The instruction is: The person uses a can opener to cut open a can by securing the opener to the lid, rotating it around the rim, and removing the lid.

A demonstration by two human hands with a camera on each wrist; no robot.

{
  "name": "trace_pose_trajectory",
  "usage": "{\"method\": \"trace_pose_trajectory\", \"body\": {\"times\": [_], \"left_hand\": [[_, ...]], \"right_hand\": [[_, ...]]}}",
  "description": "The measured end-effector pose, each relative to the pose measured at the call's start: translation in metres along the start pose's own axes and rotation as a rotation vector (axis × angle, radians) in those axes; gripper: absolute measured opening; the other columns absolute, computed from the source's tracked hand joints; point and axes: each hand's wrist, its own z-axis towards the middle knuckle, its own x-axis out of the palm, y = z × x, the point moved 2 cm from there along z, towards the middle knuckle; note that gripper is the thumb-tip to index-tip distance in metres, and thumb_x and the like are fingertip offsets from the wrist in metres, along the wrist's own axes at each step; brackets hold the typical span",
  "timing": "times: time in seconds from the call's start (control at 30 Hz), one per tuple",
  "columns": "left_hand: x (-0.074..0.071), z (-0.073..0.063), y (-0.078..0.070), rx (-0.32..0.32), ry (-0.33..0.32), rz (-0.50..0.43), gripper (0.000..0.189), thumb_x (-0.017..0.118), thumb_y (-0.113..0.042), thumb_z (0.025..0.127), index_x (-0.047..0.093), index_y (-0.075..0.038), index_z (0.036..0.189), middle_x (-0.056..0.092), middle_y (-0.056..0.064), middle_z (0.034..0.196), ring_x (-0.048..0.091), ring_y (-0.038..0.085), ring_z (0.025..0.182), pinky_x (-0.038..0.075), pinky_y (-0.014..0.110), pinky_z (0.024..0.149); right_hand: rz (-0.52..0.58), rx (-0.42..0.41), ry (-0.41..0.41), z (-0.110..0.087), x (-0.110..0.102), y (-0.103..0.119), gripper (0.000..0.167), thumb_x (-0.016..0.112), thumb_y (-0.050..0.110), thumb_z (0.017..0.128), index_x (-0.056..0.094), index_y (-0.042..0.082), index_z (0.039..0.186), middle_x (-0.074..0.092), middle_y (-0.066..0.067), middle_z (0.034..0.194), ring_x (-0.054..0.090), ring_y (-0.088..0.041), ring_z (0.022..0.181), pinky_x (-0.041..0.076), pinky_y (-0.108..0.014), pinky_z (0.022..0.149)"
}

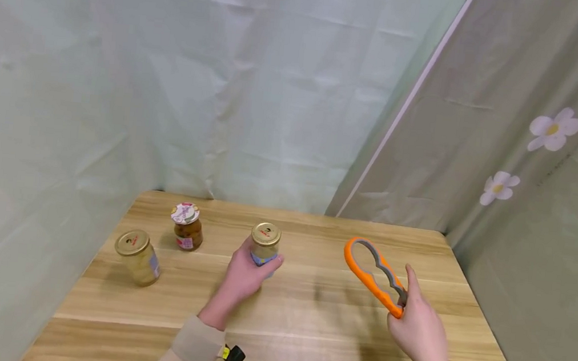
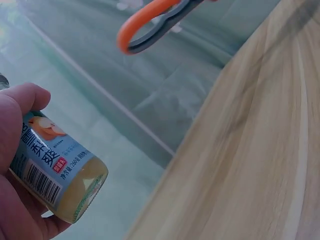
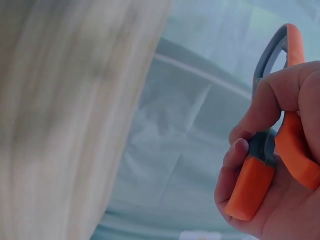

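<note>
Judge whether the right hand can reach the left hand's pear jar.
Probably yes: nothing stands between the right hand, gripping the orange jar opener, and the pear jar, its gold lid uncovered.

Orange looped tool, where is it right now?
In the head view, the orange looped tool is right of centre, held in the right hand, right of the jar in the left hand.

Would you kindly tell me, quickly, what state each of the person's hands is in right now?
Left hand: holding a gold-lidded, blue-labelled glass jar.
Right hand: holding an orange-and-grey looped tool by its handles.
</note>
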Motion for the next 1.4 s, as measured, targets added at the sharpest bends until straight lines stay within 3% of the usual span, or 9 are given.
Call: {"method": "trace_pose_trajectory", "body": {"times": [0.13, 0.47, 0.63, 0.77, 0.9, 1.03, 1.13, 1.4], "left_hand": [[0.007, -0.005, -0.004, -0.003, 0.056, -0.008, 0.052, 0.087, -0.025, 0.091, 0.061, -0.009, 0.133, 0.071, 0.007, 0.113, 0.068, 0.025, 0.105, 0.054, 0.05, 0.096], [0.021, -0.014, 0.003, -0.005, 0.114, -0.073, 0.045, 0.088, -0.019, 0.09, 0.064, -0.012, 0.127, 0.07, 0.004, 0.107, 0.067, 0.022, 0.099, 0.053, 0.047, 0.095], [0.025, -0.016, 0.004, 0.001, 0.138, -0.049, 0.044, 0.087, -0.022, 0.09, 0.065, -0.014, 0.127, 0.071, 0.002, 0.105, 0.067, 0.022, 0.095, 0.054, 0.047, 0.092], [0.028, -0.014, 0.002, 0.016, 0.172, -0.054, 0.042, 0.087, -0.024, 0.091, 0.065, -0.016, 0.127, 0.071, 0.0, 0.106, 0.066, 0.021, 0.093, 0.053, 0.045, 0.089], [0.03, -0.015, 0.001, 0.042, 0.181, -0.065, 0.043, 0.087, -0.019, 0.091, 0.067, -0.018, 0.128, 0.073, -0.001, 0.108, 0.066, 0.023, 0.095, 0.053, 0.046, 0.089], [0.03, -0.015, 0.003, 0.048, 0.162, -0.045, 0.047, 0.089, -0.019, 0.089, 0.068, -0.023, 0.132, 0.074, -0.005, 0.115, 0.068, 0.018, 0.103, 0.052, 0.046, 0.096], [0.03, -0.016, 0.005, 0.048, 0.166, -0.034, 0.047, 0.089, -0.021, 0.089, 0.068, -0.025, 0.131, 0.074, -0.007, 0.117, 0.068, 0.016, 0.106, 0.052, 0.046, 0.099], [0.036, -0.018, 0.006, 0.132, 0.216, 0.011, 0.04, 0.088, -0.017, 0.09, 0.07, -0.027, 0.123, 0.074, -0.01, 0.111, 0.068, 0.016, 0.097, 0.055, 0.04, 0.093]], "right_hand": [[0.006, -0.067, -0.029, 0.008, -0.001, 0.015, 0.104, 0.066, -0.002, 0.077, 0.019, 0.007, 0.169, 0.06, -0.002, 0.088, 0.052, -0.02, 0.07, 0.046, -0.039, 0.063], [0.038, -0.157, -0.024, 0.022, 0.006, 0.063, 0.101, 0.069, -0.001, 0.076, 0.028, 0.009, 0.167, 0.057, 0.001, 0.087, 0.054, -0.022, 0.079, 0.05, -0.045, 0.074], [0.016, -0.223, -0.041, 0.028, 0.007, 0.087, 0.107, 0.068, -0.001, 0.074, 0.022, 0.01, 0.17, 0.056, 0.003, 0.085, 0.051, -0.02, 0.078, 0.049, -0.045, 0.073], [-0.035, -0.296, -0.052, 0.033, 0.005, 0.103, 0.112, 0.069, 0.001, 0.073, 0.016, 0.007, 0.171, 0.057, 0.003, 0.085, 0.056, -0.026, 0.083, 0.051, -0.054, 0.082], [-0.087, -0.345, -0.017, 0.036, 0.007, 0.118, 0.114, 0.073, 0.005, 0.075, 0.013, 0.006, 0.172, 0.072, -0.003, 0.106, 0.061, -0.035, 0.101, 0.048, -0.063, 0.093], [-0.123, -0.372, 0.02, 0.037, 0.008, 0.131, 0.113, 0.074, 0.008, 0.076, 0.013, 0.006, 0.171, 0.072, -0.01, 0.13, 0.061, -0.036, 0.11, 0.045, -0.062, 0.095], [-0.147, -0.398, 0.023, 0.038, 0.008, 0.137, 0.112, 0.074, 0.009, 0.076, 0.015, 0.005, 0.171, 0.072, -0.01, 0.129, 0.061, -0.036, 0.111, 0.044, -0.062, 0.096], [-0.202, -0.444, 0.01, 0.038, 0.008, 0.149, 0.107, 0.07, 0.009, 0.076, 0.02, 0.005, 0.171, 0.072, -0.011, 0.12, 0.062, -0.035, 0.113, 0.045, -0.061, 0.096]]}}
